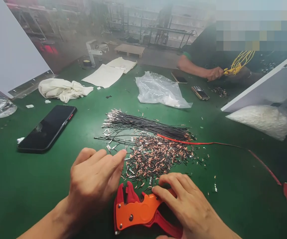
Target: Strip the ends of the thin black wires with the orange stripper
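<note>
My right hand [183, 199] is wrapped round the handles of an orange and red wire stripper [138, 209], its jaws apart and pointing away from me. Fingers curled and pressed together, my left hand [97, 172] is closed just left of the stripper's jaws. A tiny bit of something shows at its fingertip, but what it pinches is hidden. Right beyond both hands lies a heap of black wire scraps [155, 156] with bare copper ends. Behind the heap rests a bundle of black wires [145, 124] with silver terminals at the left ends.
A black phone [48, 127] lies at left, near white gloves [62, 89]. Further back are paper sheets [103, 75], a clear plastic bag [159, 88] and a keypad phone [200, 93]. A red strip [183, 141] crosses the wires. Across the table, another person's hand [215, 73] holds yellow wires.
</note>
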Available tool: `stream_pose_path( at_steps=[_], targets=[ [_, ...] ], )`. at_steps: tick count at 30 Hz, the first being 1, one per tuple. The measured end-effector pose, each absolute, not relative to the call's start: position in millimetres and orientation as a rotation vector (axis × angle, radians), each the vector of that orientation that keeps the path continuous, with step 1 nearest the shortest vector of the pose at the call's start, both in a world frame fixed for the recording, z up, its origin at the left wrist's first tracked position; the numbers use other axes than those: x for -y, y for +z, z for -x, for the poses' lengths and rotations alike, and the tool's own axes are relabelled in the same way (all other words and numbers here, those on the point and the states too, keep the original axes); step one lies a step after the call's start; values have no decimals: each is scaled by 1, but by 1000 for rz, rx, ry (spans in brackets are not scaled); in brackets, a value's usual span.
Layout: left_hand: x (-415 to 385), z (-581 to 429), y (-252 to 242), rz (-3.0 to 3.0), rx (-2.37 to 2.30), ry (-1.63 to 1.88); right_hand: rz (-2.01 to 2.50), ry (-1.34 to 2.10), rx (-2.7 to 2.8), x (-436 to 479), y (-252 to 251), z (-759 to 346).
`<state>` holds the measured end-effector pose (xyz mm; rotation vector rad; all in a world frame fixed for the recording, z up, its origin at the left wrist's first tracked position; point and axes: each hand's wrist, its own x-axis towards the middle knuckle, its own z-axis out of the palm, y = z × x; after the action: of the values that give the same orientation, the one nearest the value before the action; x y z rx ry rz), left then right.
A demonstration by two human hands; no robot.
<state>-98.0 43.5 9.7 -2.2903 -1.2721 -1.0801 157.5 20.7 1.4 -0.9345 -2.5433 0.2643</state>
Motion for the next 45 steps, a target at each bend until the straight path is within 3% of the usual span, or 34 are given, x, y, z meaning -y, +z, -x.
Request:
stream_pose_path(
  at_steps=[8,16,22,24,28,31,41,45],
  targets=[
    [-43,93,10,2397,1231,-1179,971,266,2544,-19,0,-158],
    [-39,89,9,2377,1497,-1384,947,282,2435,-19,-7,-169],
    [-46,90,16,2110,2237,-1942,1121,289,2258,-22,11,-177],
    [-52,92,22,2043,2533,-2243,1192,535,2125,-23,14,-182],
    [-59,97,30,1858,2704,-2828,1048,1507,1710,-23,15,-193],
    [-59,98,32,1882,2666,-2972,838,2018,1398,-18,15,-192],
    [-52,95,36,2051,2520,-3084,595,2421,751,1,-11,-153],
    [-40,92,29,2378,2120,-2566,541,2458,452,1,-7,-150]
  ],
)
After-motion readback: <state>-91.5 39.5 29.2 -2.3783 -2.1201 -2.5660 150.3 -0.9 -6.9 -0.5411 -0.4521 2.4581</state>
